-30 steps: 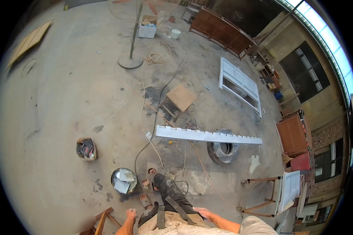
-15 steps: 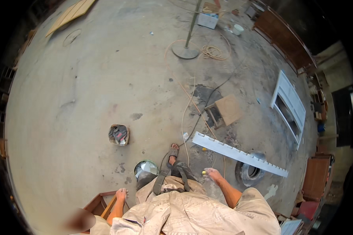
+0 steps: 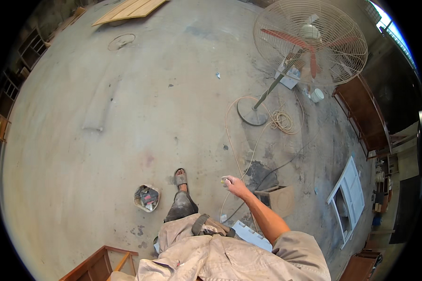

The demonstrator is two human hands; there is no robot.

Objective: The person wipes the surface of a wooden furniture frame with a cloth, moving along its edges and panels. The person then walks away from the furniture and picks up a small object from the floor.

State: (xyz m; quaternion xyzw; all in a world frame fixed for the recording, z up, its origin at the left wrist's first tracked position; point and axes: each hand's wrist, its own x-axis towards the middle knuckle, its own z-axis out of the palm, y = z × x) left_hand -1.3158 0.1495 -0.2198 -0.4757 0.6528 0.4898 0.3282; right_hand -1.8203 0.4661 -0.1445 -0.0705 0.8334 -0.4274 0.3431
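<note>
My right hand (image 3: 236, 186) reaches out ahead of me over the floor, its fingers closed and dusted with pale powder. Between the fingertips is a small yellow thing (image 3: 223, 181), too small to tell its kind. A thin pale hose (image 3: 224, 202) runs along the floor below that hand. Under my right forearm stands a small boxy wooden stool (image 3: 282, 200). My left hand is out of the picture. Close to my right side, a white board with a notched edge (image 3: 251, 235) is partly hidden by my clothes and arm.
A bin (image 3: 137, 204) of dark rags stands left of my foot. Ahead right are a large caged fan (image 3: 310, 47), its round base (image 3: 252, 113) and a coiled hose (image 3: 282, 122). A white frame (image 3: 354, 196) lies at right. Brown wooden furniture (image 3: 90, 266) sits at lower left.
My view has shifted, bringing the fan's cage into sight. My right hand has swung forward with the small yellow thing. My left hand has left the picture, and the tyre is hidden.
</note>
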